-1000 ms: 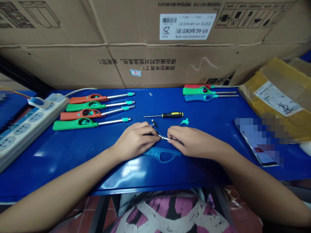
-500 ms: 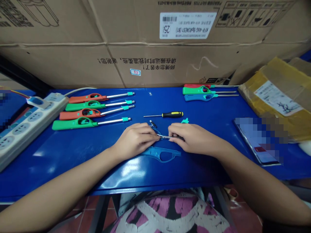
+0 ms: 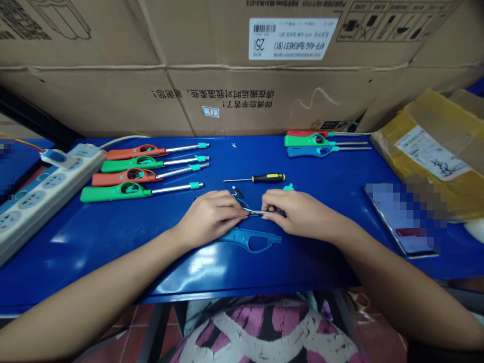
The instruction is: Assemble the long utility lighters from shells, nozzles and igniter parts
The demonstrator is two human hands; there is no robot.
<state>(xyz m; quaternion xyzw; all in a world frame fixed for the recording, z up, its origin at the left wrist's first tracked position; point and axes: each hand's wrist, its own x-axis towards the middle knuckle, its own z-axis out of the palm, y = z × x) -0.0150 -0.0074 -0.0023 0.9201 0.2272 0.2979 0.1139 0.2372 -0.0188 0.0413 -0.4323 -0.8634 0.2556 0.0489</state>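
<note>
My left hand (image 3: pixel 214 214) is closed over a blue lighter casing half (image 3: pixel 245 202), most of which its fingers hide. My right hand (image 3: pixel 302 210) pinches a thin metal tube (image 3: pixel 260 212), whose left end meets my left fingertips. Another blue casing half (image 3: pixel 239 236) lies just in front, partly under my left hand. Beyond the fingers is a small black part with a white tip (image 3: pixel 237 191) and thin wires. A small green plastic piece (image 3: pixel 289 187) lies behind my right hand. Farther back rests a black and yellow screwdriver (image 3: pixel 268 178).
Several orange and green lighters (image 3: pixel 124 192) lie in a row at left, beside a white power strip (image 3: pixel 38 196). At the back right are three more lighters (image 3: pixel 308 151). A phone (image 3: pixel 404 227) and a yellow-taped carton (image 3: pixel 427 146) occupy the right. A large cardboard box (image 3: pixel 124 101) stands behind.
The metal tube shows slightly more between my hands and lies a little flatter. Both hands otherwise stay in nearly the same place.
</note>
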